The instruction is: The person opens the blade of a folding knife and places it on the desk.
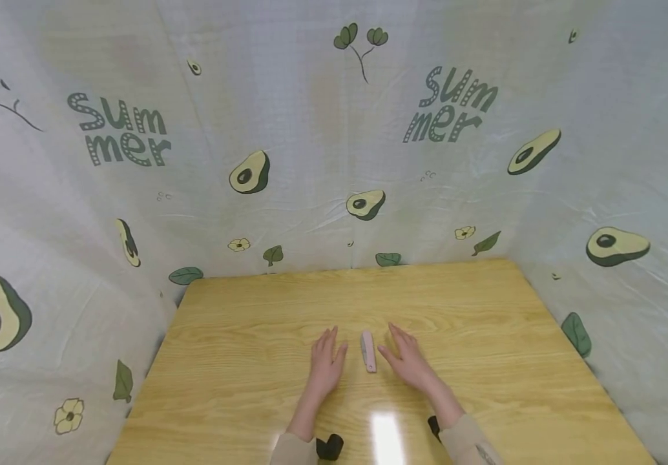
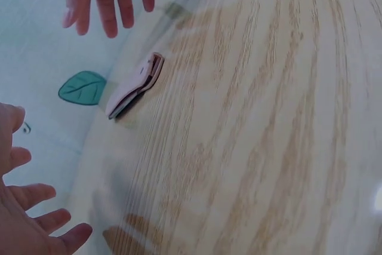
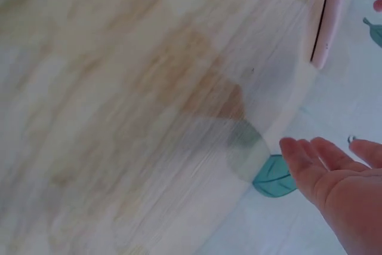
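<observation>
A pink folding knife [image 1: 370, 352], folded, lies on the wooden table between the two hands, lengthwise away from the person. Along its left side shows a greyish edge. My left hand [image 1: 326, 363] is just left of it with fingers spread and relaxed, holding nothing. On the other side my right hand [image 1: 408, 360] has its thumb toward the knife, fingers extended, also holding nothing. Both wrist views show a gap between the fingers and the knife: the left wrist view has the slotted pink handle [image 2: 134, 86], the right wrist view its smooth side [image 3: 328, 25].
The wooden table [image 1: 241, 329] reaches back to a whitish cloth [image 1: 305, 123] printed with avocados and leaves, which hangs behind and at both sides. Black wrist straps [image 1: 329, 447] show at the sleeves. A bright reflection lies on the tabletop near the front.
</observation>
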`<act>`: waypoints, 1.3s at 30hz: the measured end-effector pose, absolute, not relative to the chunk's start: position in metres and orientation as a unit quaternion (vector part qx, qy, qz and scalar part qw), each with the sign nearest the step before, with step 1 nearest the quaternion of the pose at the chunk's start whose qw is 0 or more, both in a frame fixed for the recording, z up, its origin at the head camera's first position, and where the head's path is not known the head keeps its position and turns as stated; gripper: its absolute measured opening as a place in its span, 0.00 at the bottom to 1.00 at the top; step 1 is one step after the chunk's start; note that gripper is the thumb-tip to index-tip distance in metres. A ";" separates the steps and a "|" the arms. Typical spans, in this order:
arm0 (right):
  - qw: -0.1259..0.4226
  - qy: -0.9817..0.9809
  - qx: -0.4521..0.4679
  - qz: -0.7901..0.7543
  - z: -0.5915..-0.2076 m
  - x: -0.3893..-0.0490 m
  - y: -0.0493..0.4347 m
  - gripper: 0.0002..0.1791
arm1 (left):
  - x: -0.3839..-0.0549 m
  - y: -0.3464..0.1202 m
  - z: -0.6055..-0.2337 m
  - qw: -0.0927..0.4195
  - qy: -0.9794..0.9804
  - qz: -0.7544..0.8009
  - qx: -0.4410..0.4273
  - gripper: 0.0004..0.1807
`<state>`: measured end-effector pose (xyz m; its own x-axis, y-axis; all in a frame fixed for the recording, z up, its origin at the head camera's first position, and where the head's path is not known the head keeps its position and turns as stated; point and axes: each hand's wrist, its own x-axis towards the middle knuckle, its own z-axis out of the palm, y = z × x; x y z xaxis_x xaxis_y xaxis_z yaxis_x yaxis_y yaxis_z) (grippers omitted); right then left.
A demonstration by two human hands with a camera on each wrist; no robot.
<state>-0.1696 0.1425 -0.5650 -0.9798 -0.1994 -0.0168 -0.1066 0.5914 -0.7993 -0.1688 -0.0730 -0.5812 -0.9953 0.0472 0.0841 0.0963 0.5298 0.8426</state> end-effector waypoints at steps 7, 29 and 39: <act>0.068 0.873 -0.077 -0.476 -0.564 -0.174 0.140 0.38 | -0.175 -0.064 -0.583 0.006 -0.847 -0.531 -0.020 0.29; 0.123 0.779 0.018 -0.614 -0.582 -0.198 0.130 0.31 | -0.185 -0.038 -0.594 -0.033 -0.769 -0.639 0.002 0.26; 0.130 0.749 0.024 -0.650 -0.579 -0.198 0.122 0.30 | -0.186 -0.031 -0.592 -0.033 -0.772 -0.635 -0.001 0.24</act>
<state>-0.1981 0.1219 -0.5790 -0.9651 -0.1332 -0.2255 0.2045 0.1550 -0.9665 -0.1856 -0.0311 -0.5922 -0.9979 0.0422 -0.0495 -0.0404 0.1947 0.9800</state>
